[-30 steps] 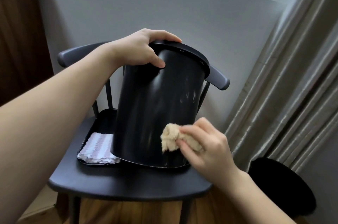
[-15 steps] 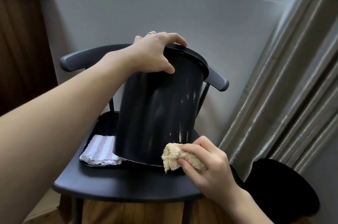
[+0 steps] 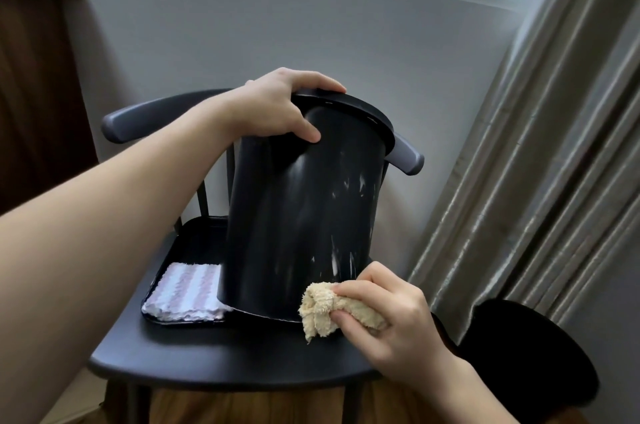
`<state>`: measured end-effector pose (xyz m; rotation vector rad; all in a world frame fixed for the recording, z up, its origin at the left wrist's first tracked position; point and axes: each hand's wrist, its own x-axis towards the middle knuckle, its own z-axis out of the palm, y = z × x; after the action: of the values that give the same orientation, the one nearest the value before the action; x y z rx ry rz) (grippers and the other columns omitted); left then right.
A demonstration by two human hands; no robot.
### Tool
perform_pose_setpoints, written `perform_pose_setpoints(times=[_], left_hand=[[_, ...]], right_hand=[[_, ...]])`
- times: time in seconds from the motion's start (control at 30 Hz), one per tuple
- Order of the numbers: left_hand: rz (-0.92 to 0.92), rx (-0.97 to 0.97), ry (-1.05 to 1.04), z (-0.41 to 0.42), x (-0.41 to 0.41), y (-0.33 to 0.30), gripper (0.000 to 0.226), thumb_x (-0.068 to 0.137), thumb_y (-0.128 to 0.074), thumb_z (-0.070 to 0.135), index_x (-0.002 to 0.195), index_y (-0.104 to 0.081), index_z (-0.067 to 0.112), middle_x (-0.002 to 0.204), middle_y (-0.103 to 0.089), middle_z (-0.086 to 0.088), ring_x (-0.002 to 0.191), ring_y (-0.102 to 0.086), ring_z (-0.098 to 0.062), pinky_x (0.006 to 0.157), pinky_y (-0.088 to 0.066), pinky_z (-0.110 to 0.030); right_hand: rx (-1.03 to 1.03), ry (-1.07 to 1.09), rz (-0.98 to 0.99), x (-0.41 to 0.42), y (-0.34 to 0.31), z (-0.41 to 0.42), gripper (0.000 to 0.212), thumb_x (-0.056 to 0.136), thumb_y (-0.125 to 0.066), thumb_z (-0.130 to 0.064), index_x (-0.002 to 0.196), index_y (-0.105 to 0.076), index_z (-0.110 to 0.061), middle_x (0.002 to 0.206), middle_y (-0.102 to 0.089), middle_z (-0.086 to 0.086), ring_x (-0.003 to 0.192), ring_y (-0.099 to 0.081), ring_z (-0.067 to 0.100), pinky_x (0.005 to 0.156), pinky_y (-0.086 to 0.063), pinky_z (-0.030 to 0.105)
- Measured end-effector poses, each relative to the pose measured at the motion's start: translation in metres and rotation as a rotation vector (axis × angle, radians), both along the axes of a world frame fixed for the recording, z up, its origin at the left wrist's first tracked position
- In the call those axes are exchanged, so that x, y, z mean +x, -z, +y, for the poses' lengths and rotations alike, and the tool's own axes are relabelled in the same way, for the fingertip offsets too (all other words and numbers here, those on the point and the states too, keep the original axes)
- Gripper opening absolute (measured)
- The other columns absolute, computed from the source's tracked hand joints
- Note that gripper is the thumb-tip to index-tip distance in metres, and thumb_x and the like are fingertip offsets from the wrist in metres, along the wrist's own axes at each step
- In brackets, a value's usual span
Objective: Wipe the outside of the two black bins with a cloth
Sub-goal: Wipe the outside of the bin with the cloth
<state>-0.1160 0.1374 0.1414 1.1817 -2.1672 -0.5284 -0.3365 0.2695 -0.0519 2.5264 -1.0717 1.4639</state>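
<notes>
Bin point(image 3: 298, 215), gripped at its rim by the left hand point(image 3: 277, 108), should be kept tilted while streaks are rubbed with the cloth point(image 3: 325, 309) pinched in the right hand point(image 3: 388, 316).

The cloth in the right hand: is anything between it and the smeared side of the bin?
Nothing visible. The right hand holds the cloth against the bin near its bottom edge, and the white smears just above lie bare. The left hand grips the rim, away from that stretch.
</notes>
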Motion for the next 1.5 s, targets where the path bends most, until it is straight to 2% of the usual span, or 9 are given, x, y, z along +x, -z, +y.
perform_pose_setpoints(times=[0.13,0.23,0.43,0.73,0.87,0.97,1.03,1.33,1.5], left_hand=[[-0.045,-0.010,0.015,0.000,0.000,-0.003,0.070,0.073,-0.084,0.021,0.121,-0.059,0.065,0.124,-0.063,0.028,0.126,-0.055,-0.019,0.117,-0.037,-0.046],[-0.048,-0.015,0.019,0.001,0.000,-0.003,0.070,0.075,-0.083,0.018,0.124,-0.058,0.063,0.130,-0.061,0.025,0.130,-0.052,-0.022,0.118,-0.036,-0.045],[-0.034,-0.019,0.038,0.002,-0.004,-0.001,0.071,0.077,-0.083,0.017,0.122,-0.057,0.066,0.131,-0.060,0.027,0.133,-0.047,-0.026,0.118,-0.034,-0.046],[-0.011,-0.012,0.050,0.000,0.000,0.003,0.072,0.072,-0.081,0.022,0.121,-0.057,0.069,0.131,-0.060,0.026,0.133,-0.046,-0.029,0.117,-0.036,-0.046],[-0.032,-0.040,0.031,0.004,0.001,0.002,0.071,0.079,-0.081,0.019,0.122,-0.055,0.070,0.133,-0.057,0.025,0.134,-0.044,-0.027,0.118,-0.034,-0.045],[-0.092,-0.084,0.035,0.010,-0.002,-0.001,0.072,0.079,-0.080,0.020,0.124,-0.052,0.069,0.130,-0.054,0.028,0.134,-0.042,-0.013,0.121,-0.027,-0.045],[-0.098,-0.081,0.073,0.011,-0.002,-0.003,0.073,0.076,-0.078,0.019,0.127,-0.053,0.063,0.128,-0.055,0.029,0.132,-0.046,-0.006,0.120,-0.027,-0.046],[-0.082,-0.071,0.046,0.012,-0.002,-0.002,0.072,0.082,-0.078,0.013,0.123,-0.053,0.066,0.132,-0.054,0.023,0.131,-0.046,-0.012,0.119,-0.031,-0.045],[-0.073,-0.023,0.048,0.008,0.001,0.000,0.072,0.081,-0.078,0.016,0.123,-0.054,0.069,0.138,-0.053,0.021,0.135,-0.044,-0.024,0.118,-0.033,-0.045]], right_hand=[[-0.033,0.051,0.028,0.002,-0.018,-0.009,0.017,0.084,-0.073,-0.024,0.096,-0.074,-0.011,0.082,-0.056,-0.001,0.067,-0.057,0.013,0.058,-0.050,0.031],[-0.068,0.137,0.035,0.005,-0.051,-0.026,0.016,0.084,-0.073,-0.022,0.095,-0.074,-0.011,0.085,-0.058,-0.002,0.072,-0.058,0.014,0.065,-0.052,0.032],[-0.086,0.337,-0.085,0.012,-0.109,-0.063,0.015,0.088,-0.073,-0.023,0.102,-0.073,-0.016,0.091,-0.060,0.000,0.081,-0.059,0.014,0.076,-0.050,0.037],[-0.141,0.156,0.152,0.006,-0.074,-0.034,0.016,0.084,-0.076,-0.018,0.095,-0.074,-0.007,0.083,-0.059,0.004,0.069,-0.059,0.019,0.062,-0.052,0.037],[-0.145,0.369,0.013,0.011,-0.111,-0.058,0.016,0.087,-0.073,-0.022,0.101,-0.073,-0.014,0.091,-0.061,0.004,0.082,-0.061,0.021,0.073,-0.050,0.037],[-0.149,0.447,-0.066,0.019,-0.138,-0.078,0.017,0.090,-0.069,-0.029,0.103,-0.072,-0.019,0.092,-0.060,0.002,0.083,-0.060,0.021,0.073,-0.045,0.032],[-0.161,0.430,-0.046,0.021,-0.145,-0.085,0.019,0.090,-0.068,-0.031,0.104,-0.072,-0.021,0.092,-0.060,0.001,0.083,-0.059,0.018,0.073,-0.044,0.030],[-0.123,0.450,-0.093,0.003,-0.137,-0.081,0.013,0.091,-0.068,-0.027,0.100,-0.071,-0.019,0.090,-0.059,0.001,0.082,-0.058,0.019,0.075,-0.043,0.031],[-0.093,0.267,-0.004,0.008,-0.105,-0.055,0.015,0.085,-0.073,-0.020,0.097,-0.072,-0.012,0.089,-0.062,0.002,0.081,-0.060,0.018,0.075,-0.049,0.035]])
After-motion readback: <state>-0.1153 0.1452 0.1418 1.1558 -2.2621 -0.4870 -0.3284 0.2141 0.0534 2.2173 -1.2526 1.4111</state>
